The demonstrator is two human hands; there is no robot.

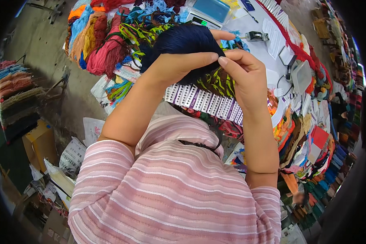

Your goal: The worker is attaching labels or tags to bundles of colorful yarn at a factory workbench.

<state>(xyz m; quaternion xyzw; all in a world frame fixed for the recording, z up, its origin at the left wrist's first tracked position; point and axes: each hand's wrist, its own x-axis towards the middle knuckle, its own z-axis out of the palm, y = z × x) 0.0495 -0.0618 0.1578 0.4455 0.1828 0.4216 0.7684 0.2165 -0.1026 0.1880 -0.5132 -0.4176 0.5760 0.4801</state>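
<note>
A thick dark navy hank of thread (187,40) is bent over my left hand (179,65), whose thumb lies along its front. Touching the right end of the hank near the left thumb tip is my right hand (246,67), thumb and index finger pinched together. Whatever strand lies in that pinch is too small to make out. Below the hank, a row of white punched cards (207,101) lines the table's near edge. Lime-green and brown yarn (217,83) lies on the table just under my hands.
Behind the hank stands a digital scale (205,20) with a blue tray. Coloured yarn hanks (103,53) heap up at the left, and more yarn (305,154) hangs at the right. A black-and-silver clamp-like tool (257,36) and a clear plastic box (301,77) rest on the table.
</note>
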